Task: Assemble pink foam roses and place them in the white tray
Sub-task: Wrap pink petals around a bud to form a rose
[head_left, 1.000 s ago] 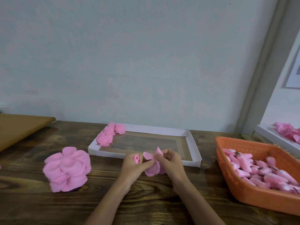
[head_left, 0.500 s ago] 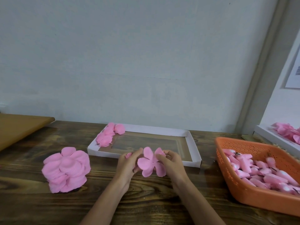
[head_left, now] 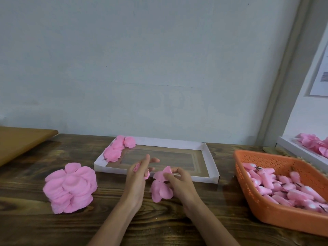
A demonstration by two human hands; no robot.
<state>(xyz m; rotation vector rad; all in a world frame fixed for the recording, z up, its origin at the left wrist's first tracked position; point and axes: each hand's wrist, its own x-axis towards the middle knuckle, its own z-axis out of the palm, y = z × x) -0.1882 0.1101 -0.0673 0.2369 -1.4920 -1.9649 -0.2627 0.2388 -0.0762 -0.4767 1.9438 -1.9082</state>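
Note:
My right hand (head_left: 179,183) pinches a pink foam petal piece (head_left: 160,189) just in front of the white tray (head_left: 211,162). My left hand (head_left: 137,174) holds a small pink rose bud (head_left: 137,167) against its palm, fingers stretched toward the tray; a gap separates the bud from the petal piece. Finished pink roses (head_left: 117,148) lie in the tray's far left corner. A stack of pink petal pieces (head_left: 70,188) sits on the wooden table to the left.
An orange basket (head_left: 252,197) full of pink buds stands at the right. Behind it is another white tray (head_left: 291,148) with pink roses. A brown board (head_left: 19,141) lies at the far left. The wall rises just behind the tray.
The hands have drawn apart: the left one now keeps the bud alone, the right one has lowered the petal piece toward the table.

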